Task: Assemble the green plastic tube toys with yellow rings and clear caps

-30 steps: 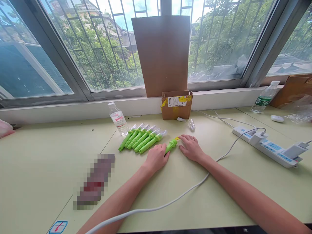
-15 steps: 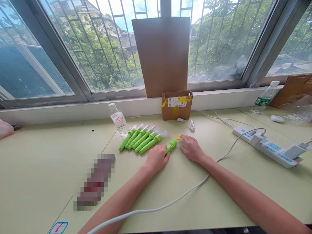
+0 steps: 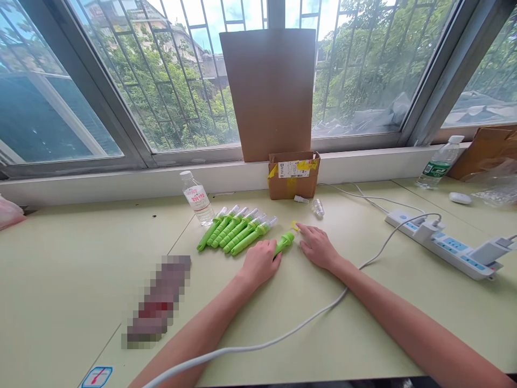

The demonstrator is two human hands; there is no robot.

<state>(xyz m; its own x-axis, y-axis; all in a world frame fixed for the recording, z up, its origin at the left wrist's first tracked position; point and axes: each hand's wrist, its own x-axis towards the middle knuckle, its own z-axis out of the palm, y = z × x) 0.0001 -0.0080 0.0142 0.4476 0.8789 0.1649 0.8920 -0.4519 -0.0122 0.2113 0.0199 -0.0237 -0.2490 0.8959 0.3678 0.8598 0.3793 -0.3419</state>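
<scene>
My left hand [image 3: 260,262] is wrapped around a green plastic handle [image 3: 286,241] whose ridged end points up and right. To its right, my right hand [image 3: 319,245] lies low over the table with its fingers stretched forward and the thumb apart. Its index fingertip touches a small yellow ring-like piece [image 3: 295,226] on the tabletop. Left of my hands, several green tubes with clear caps [image 3: 242,229] lie side by side in a slanted row. Beyond my right hand are a clear plastic cap [image 3: 317,208] and a small whitish clear piece [image 3: 301,199].
A water bottle [image 3: 196,199] stands behind the row, with a small cardboard box [image 3: 293,178] by the sill. A power strip [image 3: 444,242] lies right. A white cable [image 3: 283,337] crosses over my forearms. Another bottle [image 3: 438,164] stands back right; a blurred-out object [image 3: 157,302] lies left.
The small yellow piece has shifted slightly and turned under my right fingertips. My left hand and the green handle have stayed in place.
</scene>
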